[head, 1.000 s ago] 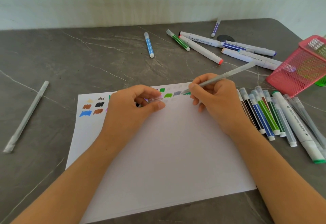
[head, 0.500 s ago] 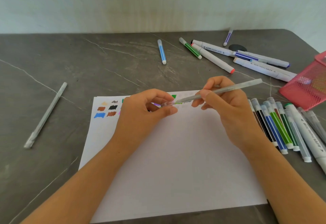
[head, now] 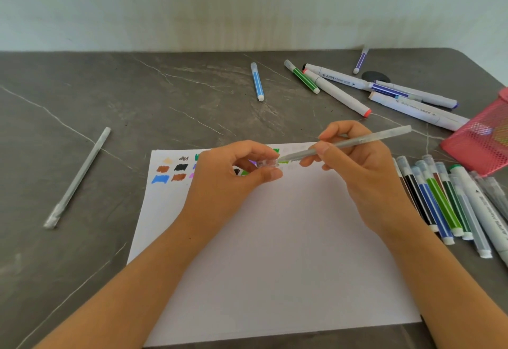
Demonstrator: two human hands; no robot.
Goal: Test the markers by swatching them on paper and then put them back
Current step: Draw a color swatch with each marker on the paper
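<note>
A white paper sheet [head: 288, 252] lies on the grey table, with colour swatches [head: 170, 169] along its top edge. My right hand [head: 362, 172] holds a slim grey pen [head: 357, 141] above the paper, its tip pointing left. My left hand [head: 228, 180] pinches the pen's clear cap [head: 268, 163] right at the pen's tip. A row of markers [head: 445, 205] lies to the right of the paper. A pink mesh holder [head: 483, 139] lies on its side at the right edge.
More markers are scattered at the back right: a blue one [head: 257, 81], a green one [head: 302, 76], white ones [head: 338, 92] and a purple one [head: 360, 60]. Another grey pen [head: 78, 178] lies on the left of the table [head: 82, 101]. A wall stands behind.
My right hand lifted the grey pen off the paper and brought its tip to the cap in my left hand. The view tilted up, so everything sits lower in the frame.
</note>
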